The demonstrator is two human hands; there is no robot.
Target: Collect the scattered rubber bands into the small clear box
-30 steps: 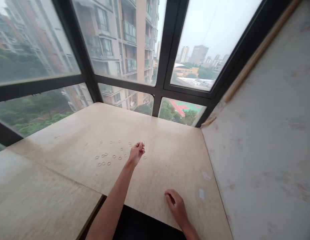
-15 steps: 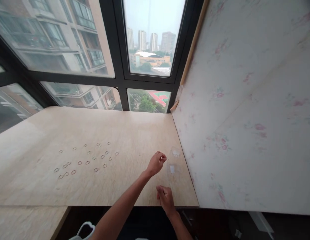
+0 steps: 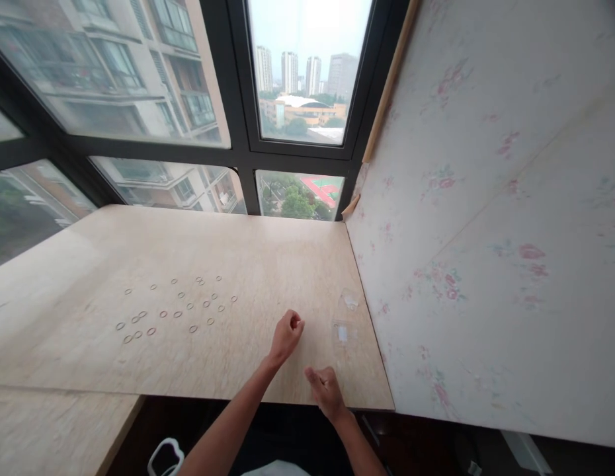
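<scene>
My left hand (image 3: 286,336) is just above the tabletop (image 3: 268,264), fingers curled and thumb pressed in. A tiny pale spot shows at its fingertips, too small to name. Close to the front edge, my right hand (image 3: 328,391) is closed with the thumb on top; its inside is hidden. Several thin rings (image 3: 163,315) lie scattered to the left, some touching or overlapping. Beyond my right hand sits a clear plastic box (image 3: 343,334) with a whitish patch in it. Another clear plastic piece (image 3: 349,300) lies just behind that.
A flower-patterned wall (image 3: 466,264) bounds the tabletop on the right. Dark window frames (image 3: 297,155) stand along the back. At the bottom left is a lower-left surface (image 3: 54,430), with a white looped object (image 3: 166,456) near my left forearm.
My left hand has moved left and towards me, away from the clear plastic boxes. My right hand has stayed closed near the front edge. The view has shifted slightly.
</scene>
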